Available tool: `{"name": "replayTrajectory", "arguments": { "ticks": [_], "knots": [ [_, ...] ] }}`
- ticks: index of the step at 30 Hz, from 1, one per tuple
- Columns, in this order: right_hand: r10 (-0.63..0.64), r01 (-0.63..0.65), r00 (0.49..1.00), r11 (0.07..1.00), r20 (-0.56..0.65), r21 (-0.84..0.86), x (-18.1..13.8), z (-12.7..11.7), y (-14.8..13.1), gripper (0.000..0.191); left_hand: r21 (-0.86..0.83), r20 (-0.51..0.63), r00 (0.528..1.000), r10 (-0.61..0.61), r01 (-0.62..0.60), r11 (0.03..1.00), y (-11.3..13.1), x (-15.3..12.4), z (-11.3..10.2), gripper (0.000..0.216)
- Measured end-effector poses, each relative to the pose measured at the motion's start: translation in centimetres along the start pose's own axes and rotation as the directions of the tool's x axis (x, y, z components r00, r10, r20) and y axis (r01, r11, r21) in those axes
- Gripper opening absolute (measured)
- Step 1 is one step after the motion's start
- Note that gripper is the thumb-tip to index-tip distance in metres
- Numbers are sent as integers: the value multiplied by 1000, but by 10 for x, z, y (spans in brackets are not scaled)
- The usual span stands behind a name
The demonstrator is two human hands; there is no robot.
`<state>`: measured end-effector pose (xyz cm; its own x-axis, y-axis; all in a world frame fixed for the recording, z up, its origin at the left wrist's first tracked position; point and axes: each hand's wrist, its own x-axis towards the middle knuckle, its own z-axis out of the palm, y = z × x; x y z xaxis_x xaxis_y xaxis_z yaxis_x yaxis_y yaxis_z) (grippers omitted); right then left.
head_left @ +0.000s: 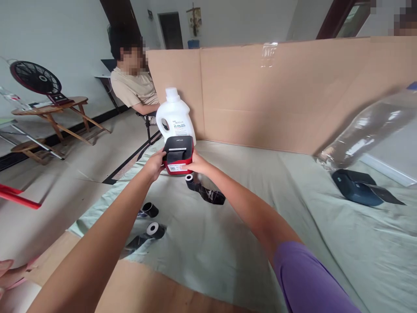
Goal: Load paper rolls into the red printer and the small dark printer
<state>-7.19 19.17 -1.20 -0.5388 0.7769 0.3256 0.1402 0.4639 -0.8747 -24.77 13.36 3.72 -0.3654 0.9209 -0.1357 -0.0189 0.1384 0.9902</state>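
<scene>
Both of my hands grip a small red-and-black label printer (178, 156), one at each side. My left hand (155, 164) is closed on its left edge, and my right hand (199, 163) is closed on its right edge. A strip of black material lies over the printer's front slot, and a white label shows below it. Directly behind stands a white detergent jug (176, 114). Just in front of the printer, a black ribbon roll (190, 179) lies with a glossy strip (211, 195) trailing right.
Two more black rolls (155, 230) lie front left on the green cloth (247, 243). A dark blue printer (356, 187) sits at right near a plastic-wrapped item (365, 130). A cardboard panel (247, 95) stands behind. Beyond the left edge, a person (135, 82) sits, and a fan (35, 77) stands.
</scene>
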Motion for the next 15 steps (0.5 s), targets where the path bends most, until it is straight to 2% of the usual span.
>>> {"name": "replayTrajectory", "arguments": {
  "ticks": [2, 4, 7, 9, 11, 15],
  "knots": [
    [-14, 19, 999, 995, -43, 96, -8, -9, -14, 114, 10, -2, 999, 43, -43, 999, 19, -15, 9, 47],
    [-78, 94, 992, 981, -101, 171, -24, -25, -34, 115, 16, -6, 997, 82, -82, 996, 36, -35, 26, 48],
    [-168, 204, 964, 965, -208, 165, -68, -60, -68, 109, -24, 38, 973, 230, -229, 973, 48, -75, 62, 48],
    [-175, 209, 950, 972, -258, 111, -111, -85, -90, 105, -95, 106, 903, 416, -408, 908, 41, -109, 93, 47],
    [-124, 146, 943, 988, -308, 51, -161, -106, -105, 99, -161, 161, 825, 542, -520, 839, 23, -147, 125, 48],
    [-16, -2, 884, 999, -468, -39, -257, -128, -110, 94, -265, 264, 772, 578, -518, 813, -21, -213, 177, 55]
  ]
}}
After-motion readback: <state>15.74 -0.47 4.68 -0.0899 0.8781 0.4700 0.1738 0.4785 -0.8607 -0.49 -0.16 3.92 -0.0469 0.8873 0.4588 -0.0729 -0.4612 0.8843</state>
